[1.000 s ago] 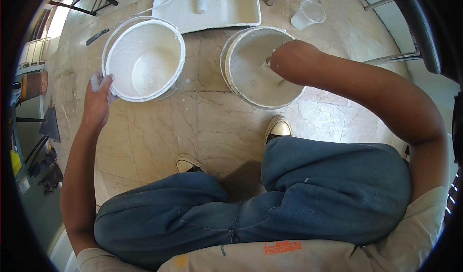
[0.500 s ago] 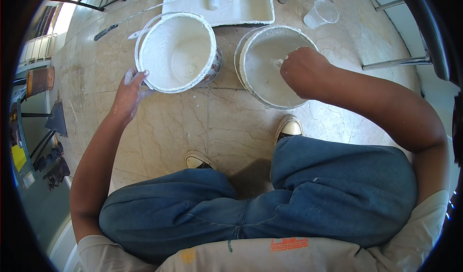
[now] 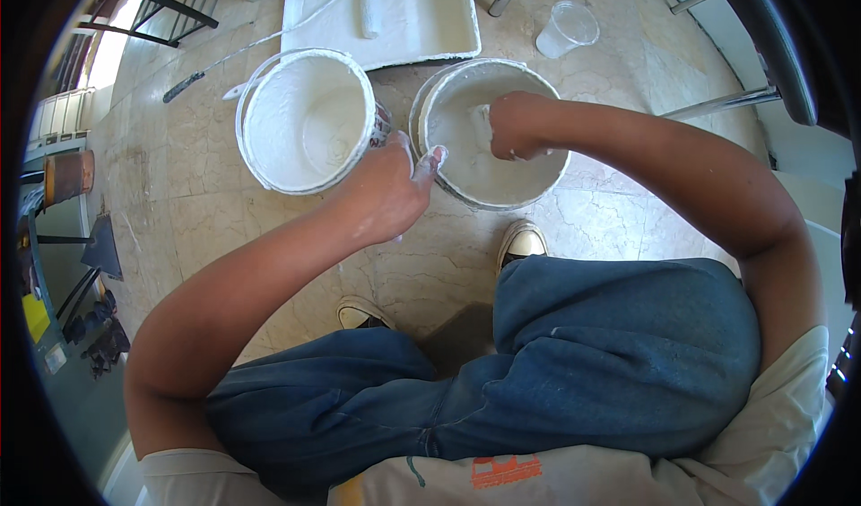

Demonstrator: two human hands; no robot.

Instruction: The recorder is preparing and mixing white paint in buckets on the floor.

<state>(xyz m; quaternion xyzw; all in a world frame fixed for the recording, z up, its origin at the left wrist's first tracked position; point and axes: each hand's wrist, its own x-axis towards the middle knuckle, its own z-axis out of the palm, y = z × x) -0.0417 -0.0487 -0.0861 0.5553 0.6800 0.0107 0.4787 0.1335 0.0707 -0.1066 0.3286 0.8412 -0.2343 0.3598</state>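
Note:
My left hand (image 3: 397, 183), smeared with white, is between the two buckets at the near rim of the right bucket, thumb spread from its fingers; whether it touches the rim I cannot tell. The left white bucket (image 3: 291, 111) stands upright, coated white inside with a pale residue at the bottom. My right hand (image 3: 520, 125) is inside the right bucket (image 3: 502, 178), which holds a pale, milky substance, its fingers closed on a white-coated tool (image 3: 480, 118) whose lower part is hidden.
A white-coated tray (image 3: 430, 13) lies beyond the buckets with a roller (image 3: 369, 13) and long handle. A clear cup (image 3: 565, 29) stands behind the right bucket. Chair legs (image 3: 717, 102) are at the right, a dark rack (image 3: 152, 17) and tools (image 3: 99, 241) at the left. My feet (image 3: 522, 239) are below.
My left hand has left the left bucket's outer rim and moved right, between the buckets. The left bucket shifted rightward earlier. My right hand has turned slightly inside its bucket.

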